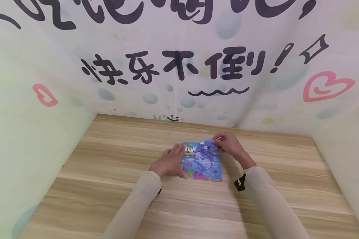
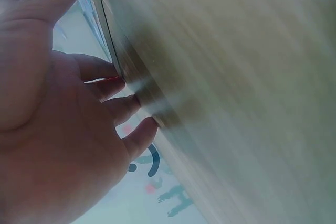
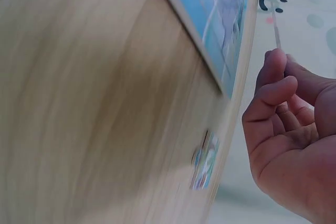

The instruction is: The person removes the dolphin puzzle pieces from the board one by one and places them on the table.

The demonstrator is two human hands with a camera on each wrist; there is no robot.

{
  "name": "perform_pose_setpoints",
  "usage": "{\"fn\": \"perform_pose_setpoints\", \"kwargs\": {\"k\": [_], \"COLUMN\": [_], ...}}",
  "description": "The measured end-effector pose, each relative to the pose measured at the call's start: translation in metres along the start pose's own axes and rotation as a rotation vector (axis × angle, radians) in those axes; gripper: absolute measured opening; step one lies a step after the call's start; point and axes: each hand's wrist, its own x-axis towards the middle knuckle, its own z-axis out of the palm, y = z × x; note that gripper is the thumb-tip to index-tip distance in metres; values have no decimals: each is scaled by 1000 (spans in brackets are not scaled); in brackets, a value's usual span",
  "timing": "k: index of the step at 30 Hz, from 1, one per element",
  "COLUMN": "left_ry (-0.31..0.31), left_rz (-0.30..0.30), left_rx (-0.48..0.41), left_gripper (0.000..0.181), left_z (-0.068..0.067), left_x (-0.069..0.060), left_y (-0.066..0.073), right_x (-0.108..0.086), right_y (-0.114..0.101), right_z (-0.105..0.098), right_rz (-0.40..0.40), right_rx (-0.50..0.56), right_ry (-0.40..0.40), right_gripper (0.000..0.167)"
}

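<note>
Hanging along the far side, a white backdrop (image 1: pixel 131 109) carries large black characters, pink hearts and pale bubbles. Below it spreads a wood-grained tabletop (image 1: pixel 287 172). Two pale sleeves, the left sleeve (image 1: pixel 131 205) and the right sleeve (image 1: pixel 272 199), reach in from the near side. Between them, toward the far part of the tabletop, lies a square dolphin puzzle (image 1: pixel 201 166), with a palm tree at its far left. The left hand (image 1: pixel 170 161) rests against its left edge, fingers spread, thumb at the near left corner. The right hand (image 1: pixel 231 145) pinches a dolphin piece (image 1: pixel 208 144) over the far right corner; whether that piece touches the puzzle, I cannot tell. Smallest in the right wrist view, a loose colourful piece (image 3: pixel 205 166) lies on the tabletop, apart from the puzzle.
</note>
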Motion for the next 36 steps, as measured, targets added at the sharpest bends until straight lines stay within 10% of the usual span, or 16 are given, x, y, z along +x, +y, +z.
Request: {"fn": "perform_pose_setpoints", "kwargs": {"k": [36], "left_ry": [-10], "left_rz": [14], "left_rx": [0], "left_gripper": [114], "left_z": [-2], "left_x": [-2], "left_y": [0], "right_x": [-25], "right_y": [67], "right_z": [-86], "right_rz": [113], "right_rx": [26], "right_ry": [46], "right_gripper": [40]}}
